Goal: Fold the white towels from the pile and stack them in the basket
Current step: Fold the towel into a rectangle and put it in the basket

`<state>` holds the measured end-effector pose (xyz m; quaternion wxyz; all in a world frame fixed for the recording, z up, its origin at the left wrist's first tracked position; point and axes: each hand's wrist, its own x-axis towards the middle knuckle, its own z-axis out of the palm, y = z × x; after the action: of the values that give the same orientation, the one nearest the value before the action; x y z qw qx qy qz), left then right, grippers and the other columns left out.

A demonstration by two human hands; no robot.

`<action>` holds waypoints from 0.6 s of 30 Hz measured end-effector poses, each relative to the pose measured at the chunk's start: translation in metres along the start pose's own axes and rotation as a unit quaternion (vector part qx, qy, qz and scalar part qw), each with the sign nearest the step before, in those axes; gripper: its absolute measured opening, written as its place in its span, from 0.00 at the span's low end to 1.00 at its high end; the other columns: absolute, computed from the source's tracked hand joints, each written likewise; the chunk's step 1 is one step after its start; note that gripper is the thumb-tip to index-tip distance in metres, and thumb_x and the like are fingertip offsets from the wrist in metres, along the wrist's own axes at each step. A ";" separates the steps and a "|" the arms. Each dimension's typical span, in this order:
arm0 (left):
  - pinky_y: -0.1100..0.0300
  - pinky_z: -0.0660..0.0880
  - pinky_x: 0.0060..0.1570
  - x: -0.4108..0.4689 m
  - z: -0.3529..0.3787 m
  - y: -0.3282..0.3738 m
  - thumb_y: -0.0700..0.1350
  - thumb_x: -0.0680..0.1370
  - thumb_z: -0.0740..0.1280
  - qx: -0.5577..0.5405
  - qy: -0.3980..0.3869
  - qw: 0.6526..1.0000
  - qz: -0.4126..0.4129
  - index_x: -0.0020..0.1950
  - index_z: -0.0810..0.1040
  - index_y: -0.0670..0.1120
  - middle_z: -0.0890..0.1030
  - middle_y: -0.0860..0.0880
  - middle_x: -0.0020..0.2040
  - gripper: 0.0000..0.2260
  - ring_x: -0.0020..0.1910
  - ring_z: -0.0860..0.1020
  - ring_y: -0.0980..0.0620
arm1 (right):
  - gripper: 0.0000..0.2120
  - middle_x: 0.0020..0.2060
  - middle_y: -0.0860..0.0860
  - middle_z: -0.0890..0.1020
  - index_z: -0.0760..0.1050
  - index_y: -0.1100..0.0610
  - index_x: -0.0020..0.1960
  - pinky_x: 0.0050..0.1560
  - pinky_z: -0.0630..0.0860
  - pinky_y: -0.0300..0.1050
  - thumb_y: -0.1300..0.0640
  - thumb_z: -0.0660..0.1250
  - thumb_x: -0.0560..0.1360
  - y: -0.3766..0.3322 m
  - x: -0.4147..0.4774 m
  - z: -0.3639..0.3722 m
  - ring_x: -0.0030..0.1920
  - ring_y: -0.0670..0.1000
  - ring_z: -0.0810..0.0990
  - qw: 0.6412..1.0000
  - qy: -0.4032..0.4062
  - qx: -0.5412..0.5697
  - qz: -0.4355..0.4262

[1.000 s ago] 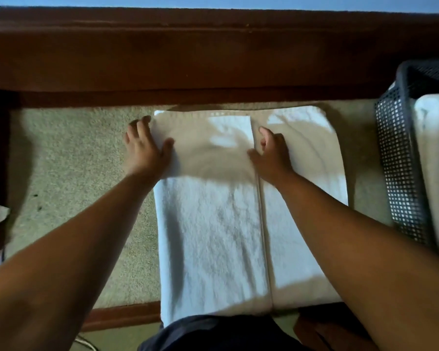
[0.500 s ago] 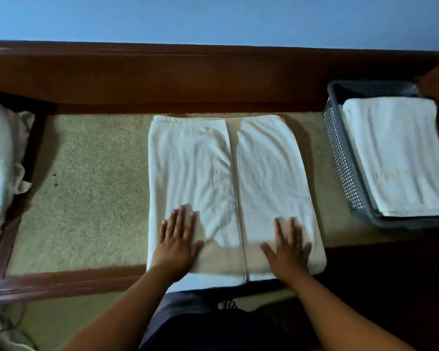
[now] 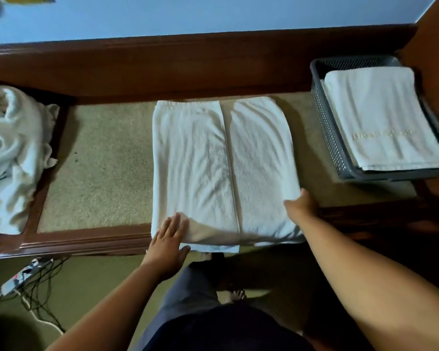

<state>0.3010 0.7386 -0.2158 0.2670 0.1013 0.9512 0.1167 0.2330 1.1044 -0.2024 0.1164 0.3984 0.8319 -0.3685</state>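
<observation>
White towel (image 3: 223, 168) mid-fold: my left hand (image 3: 170, 239) flat on its near corner, right hand (image 3: 299, 203) at its right edge, grip unseen; next, fold across.

Left hand (image 3: 169, 239) lies flat, fingers (image 3: 175, 224) straight; right hand (image 3: 300, 205) apparently curled, partly hidden.

The white towel (image 3: 223, 168) I am folding lies flat in the middle of the frame on the beige worktop (image 3: 99, 160). Its two long sides are turned in and meet at a seam running away from me. Its near end covers the worktop's front rim. My left hand (image 3: 169, 239) rests flat on its lower left corner. My right hand (image 3: 302, 203) is at its right edge, fingers hidden. The pile (image 3: 10, 153) of unfolded white towels sits crumpled at the far left. At the upper right, the grey mesh basket (image 3: 325, 122) holds folded towels (image 3: 380, 115), stacked flat, the top one with a faint embroidered line.
</observation>
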 end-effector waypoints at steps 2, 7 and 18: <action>0.52 0.42 0.78 -0.007 0.000 0.001 0.57 0.83 0.58 0.000 -0.018 1.000 -0.001 0.83 0.42 0.53 0.34 0.53 0.80 0.34 0.80 0.36 0.51 | 0.18 0.57 0.60 0.82 0.75 0.61 0.62 0.48 0.74 0.46 0.61 0.69 0.74 -0.007 -0.014 0.004 0.56 0.61 0.80 1.000 0.001 -0.001 -0.004; 0.51 0.47 0.79 -0.006 -0.009 -0.007 0.60 0.82 0.59 -0.001 -0.045 0.999 0.022 0.83 0.44 0.54 0.37 0.55 0.81 0.34 0.81 0.39 0.52 | 0.16 0.56 0.56 0.81 0.74 0.54 0.60 0.47 0.73 0.44 0.55 0.67 0.73 0.017 -0.042 0.007 0.55 0.60 0.80 0.990 -0.046 -0.132 -0.024; 0.61 0.46 0.78 0.007 -0.038 -0.049 0.66 0.81 0.56 -0.166 -0.143 0.971 0.096 0.83 0.50 0.52 0.48 0.61 0.78 0.35 0.81 0.47 0.56 | 0.17 0.56 0.54 0.82 0.73 0.52 0.63 0.51 0.78 0.49 0.58 0.65 0.74 -0.032 -0.130 0.059 0.56 0.59 0.80 0.985 -0.010 -0.115 -0.128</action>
<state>0.2683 0.6868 -0.2009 0.4009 0.1616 0.8565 0.2821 0.2886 0.9744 -0.1635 0.1214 0.2689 0.9116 -0.2864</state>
